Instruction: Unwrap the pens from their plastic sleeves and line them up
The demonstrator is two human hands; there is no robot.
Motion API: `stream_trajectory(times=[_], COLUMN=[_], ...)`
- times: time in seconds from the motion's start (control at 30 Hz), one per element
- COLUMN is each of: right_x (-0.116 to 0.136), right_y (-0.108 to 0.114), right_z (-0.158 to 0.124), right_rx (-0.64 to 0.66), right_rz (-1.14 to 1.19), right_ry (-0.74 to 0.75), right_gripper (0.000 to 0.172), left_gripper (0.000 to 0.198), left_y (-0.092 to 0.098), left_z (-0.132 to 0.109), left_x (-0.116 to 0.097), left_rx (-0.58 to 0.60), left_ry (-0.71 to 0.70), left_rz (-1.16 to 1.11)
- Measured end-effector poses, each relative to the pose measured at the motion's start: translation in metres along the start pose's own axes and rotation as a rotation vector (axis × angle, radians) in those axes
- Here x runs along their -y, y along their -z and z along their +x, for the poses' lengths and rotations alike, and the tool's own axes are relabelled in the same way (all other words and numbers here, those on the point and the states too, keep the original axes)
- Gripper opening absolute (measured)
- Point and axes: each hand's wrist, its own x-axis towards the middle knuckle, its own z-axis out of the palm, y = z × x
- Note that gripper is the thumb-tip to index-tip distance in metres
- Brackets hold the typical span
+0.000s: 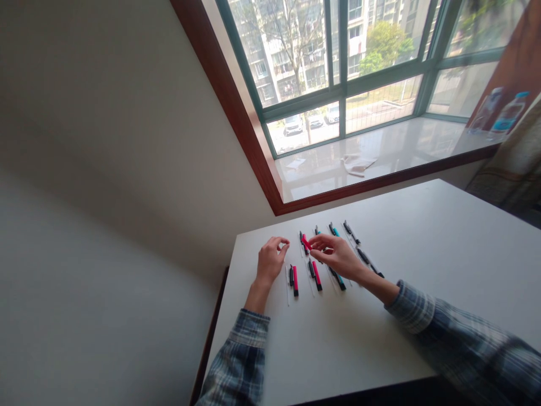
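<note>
My right hand (338, 256) reaches over the rows of pen parts, thumb and fingers closed around a short red pen part (306, 242). Just beneath that part lie a black pen piece and a red barrel, partly covered by it. To the left, my left hand (270, 262) is raised with thumb and forefinger pinched together; whatever may be between them is too small to make out. Nearest to it on the table is a red pen barrel (295, 281) with a black end, beside a black pen piece (291, 276) and a thin white refill (287, 287).
More disassembled pens lie in two rows on the white table (329, 349), including a red barrel (316, 276) and a black pen (369, 262). My right hand hides some parts. Behind, a windowsill (321, 180) holds a crumpled cloth (358, 164) and a bottle (509, 115).
</note>
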Motion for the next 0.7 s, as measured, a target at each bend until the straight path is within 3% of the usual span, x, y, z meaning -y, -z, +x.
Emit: stream_trajectory(times=[0.23,0.7], right_x=[0.006,0.008], right_y=[0.002,0.002], right_z=[0.000,-0.001], right_rx=[-0.065,-0.081], right_rz=[-0.105,-0.126], right_ry=[0.010,0.012], right_gripper=[0.023,0.023], left_gripper=[0.025,0.020], left_y=[0.008,0.011], left_z=[-0.002,-0.008], left_x=[-0.022,-0.038], left_rx=[-0.030,0.040], left_ry=[0.043,-0.001], left_rz=[-0.568,-0.700])
